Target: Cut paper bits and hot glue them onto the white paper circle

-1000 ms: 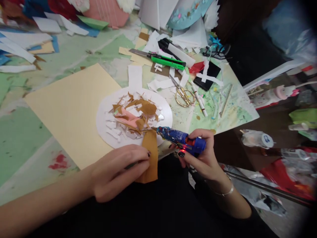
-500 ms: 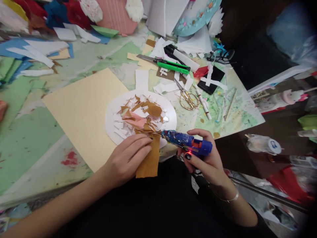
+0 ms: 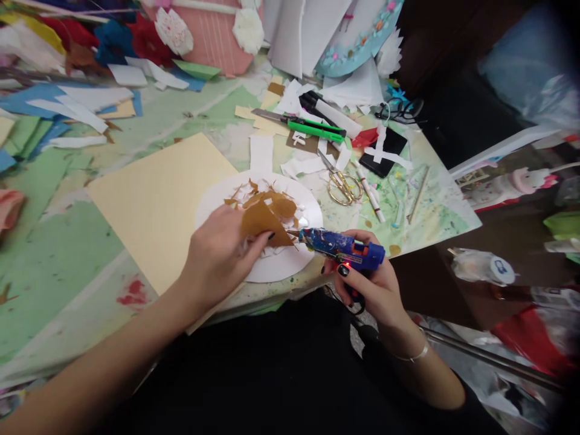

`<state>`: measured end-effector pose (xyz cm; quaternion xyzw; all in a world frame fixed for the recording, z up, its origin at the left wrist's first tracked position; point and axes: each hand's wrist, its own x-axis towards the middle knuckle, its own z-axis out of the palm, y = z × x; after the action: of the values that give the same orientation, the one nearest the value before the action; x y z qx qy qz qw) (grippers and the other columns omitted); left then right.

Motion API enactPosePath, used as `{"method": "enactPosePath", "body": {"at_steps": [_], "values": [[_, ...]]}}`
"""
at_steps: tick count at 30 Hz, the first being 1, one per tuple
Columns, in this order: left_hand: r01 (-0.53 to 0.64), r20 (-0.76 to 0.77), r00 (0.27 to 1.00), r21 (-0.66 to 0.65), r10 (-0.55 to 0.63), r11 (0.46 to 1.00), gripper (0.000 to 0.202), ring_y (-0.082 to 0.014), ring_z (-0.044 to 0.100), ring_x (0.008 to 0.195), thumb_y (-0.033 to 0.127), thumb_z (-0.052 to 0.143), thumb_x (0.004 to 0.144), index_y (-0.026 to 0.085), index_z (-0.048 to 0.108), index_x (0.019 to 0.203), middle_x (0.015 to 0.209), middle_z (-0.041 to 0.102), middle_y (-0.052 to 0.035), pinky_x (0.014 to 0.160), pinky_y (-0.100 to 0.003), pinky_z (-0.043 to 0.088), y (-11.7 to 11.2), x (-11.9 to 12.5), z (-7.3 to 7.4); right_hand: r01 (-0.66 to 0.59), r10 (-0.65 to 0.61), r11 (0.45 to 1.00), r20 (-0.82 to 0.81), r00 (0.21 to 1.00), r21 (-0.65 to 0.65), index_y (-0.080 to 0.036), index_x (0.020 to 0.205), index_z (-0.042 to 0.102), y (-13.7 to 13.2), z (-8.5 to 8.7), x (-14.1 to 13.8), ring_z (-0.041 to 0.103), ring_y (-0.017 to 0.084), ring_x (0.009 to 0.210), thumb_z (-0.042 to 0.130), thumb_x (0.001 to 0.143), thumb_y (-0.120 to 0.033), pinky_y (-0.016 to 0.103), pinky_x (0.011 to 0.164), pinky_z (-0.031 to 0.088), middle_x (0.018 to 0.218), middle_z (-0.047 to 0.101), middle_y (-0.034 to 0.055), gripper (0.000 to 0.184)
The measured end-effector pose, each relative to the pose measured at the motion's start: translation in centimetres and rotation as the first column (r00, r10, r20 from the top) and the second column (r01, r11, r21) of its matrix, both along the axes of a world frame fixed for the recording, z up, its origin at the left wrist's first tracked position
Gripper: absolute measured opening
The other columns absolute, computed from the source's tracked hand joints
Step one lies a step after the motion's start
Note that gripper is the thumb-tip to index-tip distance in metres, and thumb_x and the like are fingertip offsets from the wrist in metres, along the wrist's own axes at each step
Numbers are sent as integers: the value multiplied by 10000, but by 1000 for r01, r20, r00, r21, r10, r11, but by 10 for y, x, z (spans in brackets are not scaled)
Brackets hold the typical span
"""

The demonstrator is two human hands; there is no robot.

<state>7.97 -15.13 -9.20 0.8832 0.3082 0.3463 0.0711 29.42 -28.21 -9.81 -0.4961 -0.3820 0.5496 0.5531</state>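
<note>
My left hand (image 3: 217, 254) pinches a brown paper piece (image 3: 263, 222) and holds it over a white round paper plate (image 3: 276, 266) strewn with brown and white scraps. My right hand (image 3: 369, 287) is closed around a blue hot glue gun (image 3: 342, 248) with a red light lit. The gun's nozzle points left and almost touches the right tip of the brown piece. The plate lies partly on a cream paper sheet (image 3: 154, 199).
Gold scissors (image 3: 341, 181), a green utility knife (image 3: 308, 127), white glue sticks (image 3: 369, 193) and a black phone (image 3: 385, 148) lie beyond the plate. Paper offcuts cover the back and left of the paint-stained green table (image 3: 54, 254). The table edge drops off at right.
My left hand lifted the brown paper piece from the near table edge up over the plate. The glue gun stayed at nearly the same spot, nozzle now at the piece's tip.
</note>
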Motion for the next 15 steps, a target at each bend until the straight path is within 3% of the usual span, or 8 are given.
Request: {"method": "enactPosePath", "body": {"at_steps": [3,6,8,11,15], "values": [[-40,-68,997,18,41,999,134,-234,584,806,288,630,829,162,589,851,784,615,-68,673,-356,486,15,4,-1,-7,7,1000,-19,1000,8,-268,1167,380,2,0,-1,482,42,410,589,887,-260,186,365,324,866,604,12,349],[-99,-4,995,108,100,989,316,-268,555,882,341,664,803,107,557,985,921,587,-132,719,-418,477,18,8,-4,-8,9,1000,-34,999,10,-267,1167,378,3,0,-2,479,43,407,588,888,-259,191,369,333,859,599,6,349],[-106,45,994,171,100,980,295,-265,544,913,302,662,813,111,551,1008,966,576,-139,758,-440,468,13,9,-6,-9,9,1000,-34,999,5,-269,1166,374,4,-1,-2,480,43,407,586,890,-261,189,366,328,857,600,3,348],[28,31,999,199,-35,980,100,-226,538,865,178,658,813,170,597,892,891,619,-80,781,-426,462,5,9,-8,-12,12,1000,-31,999,0,-270,1160,368,6,-2,-1,482,45,407,586,891,-267,187,359,319,853,607,0,346],[145,-13,989,141,-145,979,104,-218,527,863,147,641,824,164,662,924,892,676,-79,782,-412,461,1,12,-14,-25,26,1000,-46,999,5,-267,1155,366,7,-3,-1,482,41,403,586,893,-272,178,354,307,846,618,0,342]]}}
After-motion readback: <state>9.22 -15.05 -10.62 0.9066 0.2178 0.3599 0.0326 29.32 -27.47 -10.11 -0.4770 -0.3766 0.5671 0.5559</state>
